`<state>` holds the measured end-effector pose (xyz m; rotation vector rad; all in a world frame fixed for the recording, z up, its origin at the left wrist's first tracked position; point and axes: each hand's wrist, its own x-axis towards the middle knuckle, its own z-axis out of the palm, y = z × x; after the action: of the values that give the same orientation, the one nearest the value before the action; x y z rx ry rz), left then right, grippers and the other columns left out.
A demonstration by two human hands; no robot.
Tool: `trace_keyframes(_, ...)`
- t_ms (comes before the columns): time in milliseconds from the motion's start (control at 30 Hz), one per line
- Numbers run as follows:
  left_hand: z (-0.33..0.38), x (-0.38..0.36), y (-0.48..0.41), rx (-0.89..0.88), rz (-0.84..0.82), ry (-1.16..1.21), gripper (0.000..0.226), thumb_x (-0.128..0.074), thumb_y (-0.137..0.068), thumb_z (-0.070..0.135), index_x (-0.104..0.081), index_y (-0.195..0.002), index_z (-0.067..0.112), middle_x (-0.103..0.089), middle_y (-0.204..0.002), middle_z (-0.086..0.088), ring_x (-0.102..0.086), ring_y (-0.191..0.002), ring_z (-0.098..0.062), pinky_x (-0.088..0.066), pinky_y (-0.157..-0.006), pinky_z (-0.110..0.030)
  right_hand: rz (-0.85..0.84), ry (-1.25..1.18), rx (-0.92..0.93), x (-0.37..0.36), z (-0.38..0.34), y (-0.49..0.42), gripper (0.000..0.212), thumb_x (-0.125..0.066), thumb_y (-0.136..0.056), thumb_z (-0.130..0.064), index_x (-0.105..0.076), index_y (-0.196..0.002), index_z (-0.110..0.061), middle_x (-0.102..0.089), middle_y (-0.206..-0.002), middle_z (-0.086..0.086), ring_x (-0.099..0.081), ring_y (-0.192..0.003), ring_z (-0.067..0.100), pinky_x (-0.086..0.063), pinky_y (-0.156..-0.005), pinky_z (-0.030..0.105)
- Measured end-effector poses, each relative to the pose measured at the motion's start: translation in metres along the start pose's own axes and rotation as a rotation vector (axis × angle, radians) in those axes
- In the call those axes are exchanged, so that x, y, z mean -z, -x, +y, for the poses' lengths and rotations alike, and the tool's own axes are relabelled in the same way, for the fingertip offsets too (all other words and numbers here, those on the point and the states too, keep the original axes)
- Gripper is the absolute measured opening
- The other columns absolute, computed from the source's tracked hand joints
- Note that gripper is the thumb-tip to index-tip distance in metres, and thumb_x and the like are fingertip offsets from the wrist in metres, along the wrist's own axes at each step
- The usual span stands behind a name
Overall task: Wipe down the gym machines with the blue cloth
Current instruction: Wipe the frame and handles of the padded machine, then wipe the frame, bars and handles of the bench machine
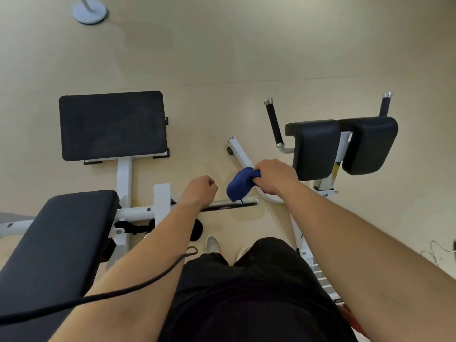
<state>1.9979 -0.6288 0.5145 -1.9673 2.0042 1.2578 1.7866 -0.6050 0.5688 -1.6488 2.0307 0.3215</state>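
Observation:
My right hand (272,175) grips a bunched blue cloth (240,185), which hangs just above the end of a chrome bar (232,204) on a white-framed gym machine (124,178). My left hand (200,188) is curled into a loose fist above the same bar and holds nothing. The machine has a black footplate (112,124) and a black padded seat (56,240) at the lower left. A second machine at the right has two black pads (317,149) and black-gripped handles (274,123).
A white base tube (238,151) of the right machine lies on the beige floor between the two machines. A round white stand base (90,12) sits at the top left. A black cable (123,290) crosses my left forearm. My shoes (213,244) stand between the frames.

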Motion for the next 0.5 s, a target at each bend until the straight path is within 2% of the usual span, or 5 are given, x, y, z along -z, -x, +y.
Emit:
trace_keyframes(200,-0.010,0.016,-0.003,0.104,0.063,0.087,0.027,-0.045,-0.097,0.024,-0.064,-0.115,0.017,-0.067,-0.109,-0.002,-0.061,-0.095,-0.020,-0.050,-0.086,-0.035,-0.011,0.029,0.114,0.020,-0.021,-0.035,0.012,-0.053,-0.088,-0.026,-0.064,-0.092,-0.028,-0.065,-0.087,0.000,-0.063,-0.078,0.024,-0.053,-0.069,0.034)
trace_keyframes(333,-0.011,0.026,-0.004,0.192,0.116,0.105,0.028,-0.045,-0.095,0.024,-0.065,-0.114,0.018,-0.068,-0.110,-0.002,-0.059,-0.098,-0.022,-0.049,-0.087,-0.034,-0.027,0.061,0.203,0.029,-0.032,-0.062,0.018,-0.053,-0.087,-0.025,-0.067,-0.097,-0.030,-0.065,-0.085,-0.003,-0.063,-0.078,0.023,-0.052,-0.067,0.032)
trace_keyframes(500,0.001,0.030,-0.003,0.331,0.191,0.164,0.028,-0.043,-0.096,0.022,-0.066,-0.111,0.015,-0.069,-0.106,-0.003,-0.060,-0.093,-0.021,-0.049,-0.083,-0.034,-0.101,0.116,0.356,0.037,-0.040,-0.092,0.016,-0.051,-0.089,-0.020,-0.065,-0.092,-0.025,-0.064,-0.077,-0.002,-0.062,-0.072,0.021,-0.038,-0.053,0.025)
